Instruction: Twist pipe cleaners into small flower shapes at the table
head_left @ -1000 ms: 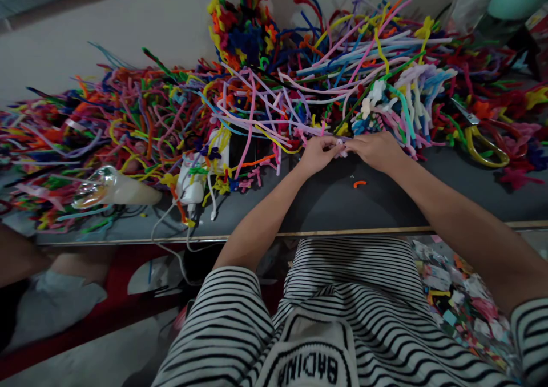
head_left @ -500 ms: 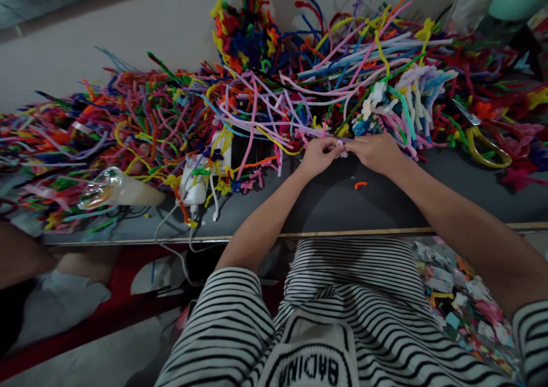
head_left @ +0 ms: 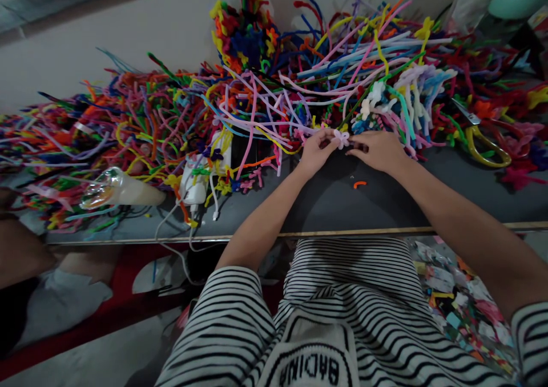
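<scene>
A small pale lilac flower bent from pipe cleaner (head_left: 341, 139) is pinched between the thumb and fingers of my left hand (head_left: 317, 153), its looped petals facing up. Just to the right of it is my right hand (head_left: 379, 152), thumb and fingertips parted and nothing visible between them. Both hands are over the dark grey tabletop (head_left: 325, 210), at the front of the pipe cleaner heap (head_left: 171, 113). Below them lies a short orange pipe cleaner piece (head_left: 360, 184).
Yellow-handled scissors (head_left: 486, 147) lie at the right. Left of my arm are a white power strip (head_left: 194, 184) with cables and a clear plastic cup (head_left: 124, 190) on its side. Another person's arm (head_left: 21, 250) shows at far left. Scraps (head_left: 466, 307) cover the floor.
The right fingers have come away from the flower and spread slightly. The flower's petals now show more fully in the left hand.
</scene>
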{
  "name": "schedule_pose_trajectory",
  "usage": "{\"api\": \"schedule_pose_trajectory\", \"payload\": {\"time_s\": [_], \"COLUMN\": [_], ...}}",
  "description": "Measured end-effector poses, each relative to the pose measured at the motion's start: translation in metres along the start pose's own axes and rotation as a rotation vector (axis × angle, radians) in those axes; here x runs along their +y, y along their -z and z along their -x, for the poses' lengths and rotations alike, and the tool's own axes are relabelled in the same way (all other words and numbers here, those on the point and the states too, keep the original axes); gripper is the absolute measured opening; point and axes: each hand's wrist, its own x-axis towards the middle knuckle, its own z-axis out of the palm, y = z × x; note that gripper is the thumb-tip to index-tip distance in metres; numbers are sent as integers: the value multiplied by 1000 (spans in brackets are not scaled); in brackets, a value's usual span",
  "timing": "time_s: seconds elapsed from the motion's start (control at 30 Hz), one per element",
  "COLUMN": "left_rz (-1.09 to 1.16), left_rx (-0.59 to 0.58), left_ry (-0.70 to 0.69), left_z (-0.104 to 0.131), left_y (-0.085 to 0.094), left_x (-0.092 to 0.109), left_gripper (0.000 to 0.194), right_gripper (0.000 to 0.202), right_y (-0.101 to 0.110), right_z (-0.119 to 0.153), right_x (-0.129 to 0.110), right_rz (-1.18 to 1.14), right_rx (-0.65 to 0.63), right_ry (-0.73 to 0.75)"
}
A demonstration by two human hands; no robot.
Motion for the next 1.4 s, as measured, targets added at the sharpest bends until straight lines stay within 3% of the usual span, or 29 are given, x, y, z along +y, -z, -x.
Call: {"api": "schedule_pose_trajectory", "payload": {"time_s": [0.17,0.47,0.9,1.03,1.13,1.4], "left_rz": [-21,2,-199,-159,-160,-223], "left_rx": [22,-64,26,12,-24,-112], "left_ry": [30,25,-42,-38,-19,60], "left_z": [1,3,4,3,2,5], "left_y": [-1,-2,-1,0,2,2], "left_x": [3,12,10,9,10,30], "left_gripper": [37,29,19,26,28,15], "right_gripper": [24,25,37,38,39,38], "right_y": [-1,-9,-4,1,1,9], "right_z": [1,0,-1,0,2,3], "right_x": [-2,-4,-9,-12,-17,-18], "right_rz": [-86,-236,-322,-200,-1,269], "right_rx": [23,22,14,39,-10,-77], "right_ry": [-20,-47,-52,-41,-11,117]}}
